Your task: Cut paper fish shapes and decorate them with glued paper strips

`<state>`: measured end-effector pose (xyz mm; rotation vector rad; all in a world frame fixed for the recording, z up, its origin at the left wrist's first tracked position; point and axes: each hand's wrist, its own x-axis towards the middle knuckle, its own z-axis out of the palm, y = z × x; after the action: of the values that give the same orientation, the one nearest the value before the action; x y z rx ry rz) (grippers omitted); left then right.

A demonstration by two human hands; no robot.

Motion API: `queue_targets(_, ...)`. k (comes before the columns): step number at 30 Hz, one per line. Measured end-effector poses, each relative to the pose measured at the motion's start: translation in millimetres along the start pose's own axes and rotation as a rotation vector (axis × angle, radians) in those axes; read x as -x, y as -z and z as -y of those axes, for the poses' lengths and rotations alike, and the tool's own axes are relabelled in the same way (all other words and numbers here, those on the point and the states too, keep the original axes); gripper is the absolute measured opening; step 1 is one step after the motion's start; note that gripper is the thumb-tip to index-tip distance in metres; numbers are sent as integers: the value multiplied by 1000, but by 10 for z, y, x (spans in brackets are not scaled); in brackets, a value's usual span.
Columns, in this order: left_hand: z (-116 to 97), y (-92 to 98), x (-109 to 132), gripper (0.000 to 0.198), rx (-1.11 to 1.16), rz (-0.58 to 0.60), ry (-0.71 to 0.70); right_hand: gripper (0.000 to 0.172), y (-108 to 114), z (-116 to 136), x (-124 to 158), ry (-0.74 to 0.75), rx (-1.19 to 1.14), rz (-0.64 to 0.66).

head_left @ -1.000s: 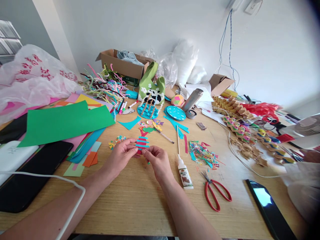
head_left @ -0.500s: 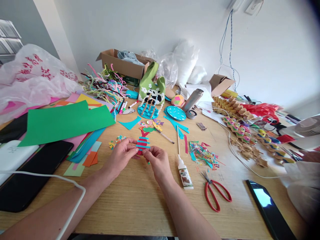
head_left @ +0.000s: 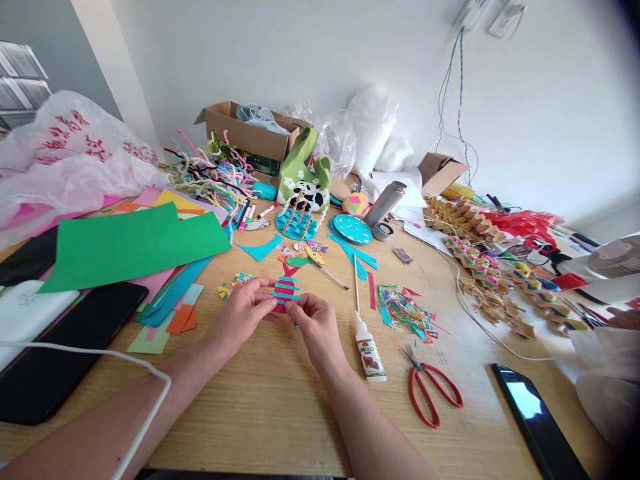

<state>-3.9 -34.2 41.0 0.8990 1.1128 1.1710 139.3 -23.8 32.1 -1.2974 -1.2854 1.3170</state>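
A red paper fish (head_left: 285, 291) with blue strips across its body is held up between both hands, its forked red tail pointing away from me. My left hand (head_left: 249, 303) pinches its left edge between thumb and fingers. At the lower right edge, my right hand (head_left: 313, 319) grips it with thumb and forefinger. Blue strip ends stick out past the red body on the right. Beyond the fish lie several small decorated paper fish (head_left: 316, 256) and a pen (head_left: 330, 275). A white glue bottle (head_left: 370, 350) lies right of my right hand.
Red-handled scissors (head_left: 433, 387) and a phone (head_left: 540, 420) lie at right, below a heap of paper scraps (head_left: 407, 310). Coloured paper sheets (head_left: 135, 243) cover the left side. A metal flask (head_left: 387, 203) stands behind. Another person's hand (head_left: 625, 318) shows at the right edge.
Both hands keep their hold on the paper fish, with only slight shifts of the fingers. The whole view has moved slightly; nothing else has visibly changed place.
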Motion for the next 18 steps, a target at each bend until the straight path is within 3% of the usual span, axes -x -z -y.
queue_targets(8, 36, 13, -8, 38, 30, 19, 16, 19, -19, 20, 17, 10, -86, -3)
queue_targets(14, 56, 34, -15, 25, 80, 146, 63, 21, -20, -32, 16, 42, -164, -4)
queue_targets(18, 73, 39, -31, 19, 92, 128, 53, 24, -17, -36, 18, 50, -149, 33)
